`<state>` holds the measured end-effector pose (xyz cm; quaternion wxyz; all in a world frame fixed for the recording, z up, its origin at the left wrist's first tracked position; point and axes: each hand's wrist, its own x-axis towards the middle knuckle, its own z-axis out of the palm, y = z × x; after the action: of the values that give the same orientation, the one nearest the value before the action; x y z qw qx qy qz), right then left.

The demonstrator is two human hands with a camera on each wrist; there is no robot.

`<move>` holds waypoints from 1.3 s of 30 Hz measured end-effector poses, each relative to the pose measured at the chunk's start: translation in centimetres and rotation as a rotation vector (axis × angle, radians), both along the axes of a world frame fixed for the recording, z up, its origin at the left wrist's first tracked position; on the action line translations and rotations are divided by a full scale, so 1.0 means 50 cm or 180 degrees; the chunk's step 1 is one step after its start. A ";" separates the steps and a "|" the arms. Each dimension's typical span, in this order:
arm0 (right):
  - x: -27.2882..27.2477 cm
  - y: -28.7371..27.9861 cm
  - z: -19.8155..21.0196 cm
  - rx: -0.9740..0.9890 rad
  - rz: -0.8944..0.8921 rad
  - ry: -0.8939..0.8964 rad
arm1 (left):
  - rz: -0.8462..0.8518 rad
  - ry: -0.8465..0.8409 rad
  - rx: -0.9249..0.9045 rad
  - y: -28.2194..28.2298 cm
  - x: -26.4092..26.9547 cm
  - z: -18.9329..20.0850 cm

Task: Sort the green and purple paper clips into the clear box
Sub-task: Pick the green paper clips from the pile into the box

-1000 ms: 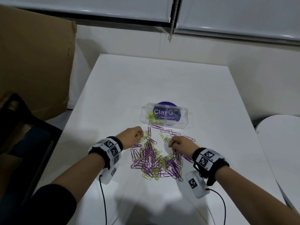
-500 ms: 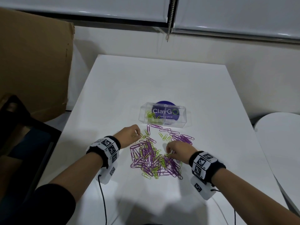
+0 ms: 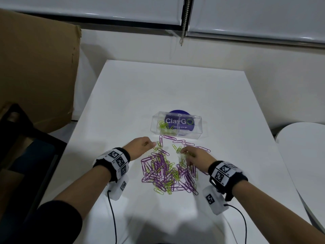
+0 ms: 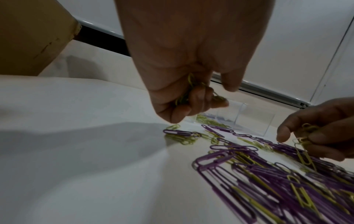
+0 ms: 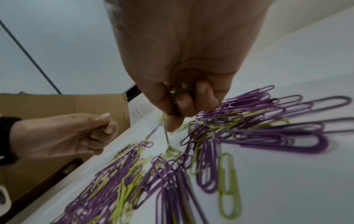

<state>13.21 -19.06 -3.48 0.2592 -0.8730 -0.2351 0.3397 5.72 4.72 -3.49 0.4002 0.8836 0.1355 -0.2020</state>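
Observation:
A pile of purple and green paper clips (image 3: 168, 173) lies on the white table (image 3: 158, 88), in front of the clear two-part box (image 3: 176, 125). Green clips (image 3: 164, 126) fill the box's left part; the right part shows only a purple label. My left hand (image 3: 142, 145) hovers at the pile's far left edge, its curled fingers gripping a bunch of green clips (image 4: 188, 91). My right hand (image 3: 191, 155) sits over the pile's far right side, holding green clips (image 5: 178, 92) in its curled fingers and pinching one more green clip (image 5: 168, 136) that hangs down to the pile.
A large cardboard sheet (image 3: 35, 71) leans at the left beside the table. A dark chair (image 3: 21, 147) stands at the near left. A second white round table (image 3: 302, 155) is at the right. Window blinds (image 3: 175, 11) run along the back wall.
My right hand dipped back into the middle of the pile, then moved forward again to its far right side, now with a green clip dangling. The left hand stayed at the pile's far left.

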 end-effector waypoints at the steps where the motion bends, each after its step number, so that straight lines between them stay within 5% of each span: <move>1: 0.001 0.000 -0.001 0.0028 -0.0055 0.0028 | 0.0022 0.0013 0.0021 -0.001 -0.001 -0.001; 12: 0.005 -0.006 -0.013 0.0188 -0.0396 -0.0149 | -0.0060 0.0087 0.0246 -0.007 0.003 -0.004; 19: 0.013 -0.007 -0.013 0.0748 -0.1076 0.0647 | 0.0374 0.0010 0.0226 0.021 0.015 -0.002; 25: 0.025 0.009 -0.004 0.0411 -0.0914 0.0522 | -0.0318 0.0492 0.1138 0.041 0.025 -0.001; 28: 0.024 0.017 -0.007 -0.0191 -0.0434 -0.0110 | -0.0620 0.0398 0.1459 0.036 0.023 -0.001; 33: 0.018 0.027 -0.010 -0.0732 0.0063 -0.0672 | -0.0783 0.0194 0.1816 0.036 0.006 0.006; 39: 0.016 0.061 -0.019 -0.1004 -0.0111 -0.0855 | -0.0529 0.0169 0.1869 0.018 -0.005 -0.003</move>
<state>13.98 -16.00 -4.43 0.0914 -0.9442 -0.1963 0.2483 5.48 5.61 -3.66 0.1062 0.9639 0.1257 -0.2094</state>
